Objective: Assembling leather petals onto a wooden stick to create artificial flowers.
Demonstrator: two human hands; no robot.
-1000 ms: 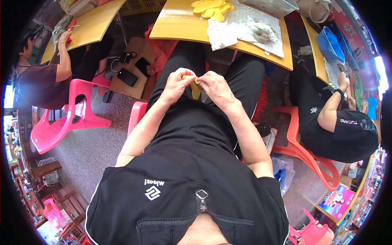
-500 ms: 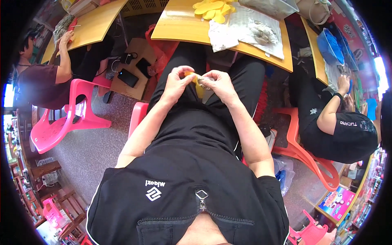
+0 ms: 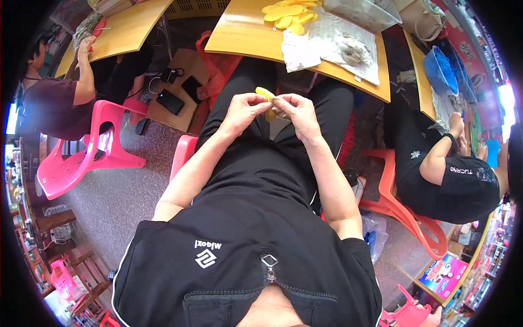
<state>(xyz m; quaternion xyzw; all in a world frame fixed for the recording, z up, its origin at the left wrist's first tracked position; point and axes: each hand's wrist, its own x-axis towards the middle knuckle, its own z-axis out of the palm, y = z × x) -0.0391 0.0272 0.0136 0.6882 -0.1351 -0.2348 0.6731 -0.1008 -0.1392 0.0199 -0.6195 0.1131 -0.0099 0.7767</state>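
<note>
Left hand (image 3: 241, 113) and right hand (image 3: 301, 115) pinch a yellow piece (image 3: 264, 93), upper centre.
Fingers (image 3: 284, 101) partly hide it; top centre, a wooden table (image 3: 234, 38) bears yellow cutouts (image 3: 285, 13).

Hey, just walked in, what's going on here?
A seated person is working with both hands above their lap. The left hand pinches a yellow piece, and the right hand meets it, fingers around a small greyish bit. More yellow pieces lie on the table ahead, near a greyish clump. Other people sit at tables on either side.
</note>
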